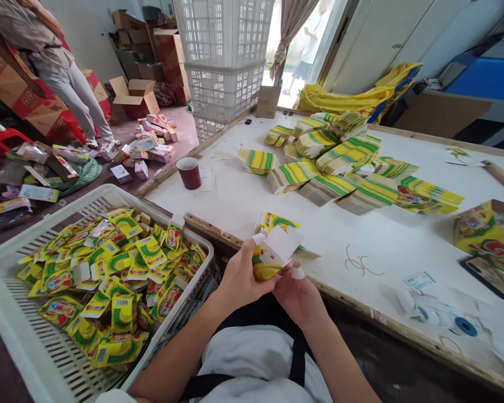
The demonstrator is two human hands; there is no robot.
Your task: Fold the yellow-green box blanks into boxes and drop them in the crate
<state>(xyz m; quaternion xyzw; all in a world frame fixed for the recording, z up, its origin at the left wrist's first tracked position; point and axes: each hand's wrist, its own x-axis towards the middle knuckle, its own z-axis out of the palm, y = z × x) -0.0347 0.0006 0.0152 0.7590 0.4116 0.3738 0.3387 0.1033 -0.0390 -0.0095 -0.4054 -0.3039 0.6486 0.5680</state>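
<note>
My left hand and my right hand are both closed on a small yellow-green carton with a white flap open, held just in front of the table's near edge. White tape covers some fingertips. A few flat cartons lie on the white table right behind it. A white plastic basket at my left holds several folded yellow-green cartons.
Stacks of flat yellow-green cartons cover the table's middle. A dark red cup stands near its left edge. White crates are stacked beyond. Another person stands at the far left among boxes on the floor.
</note>
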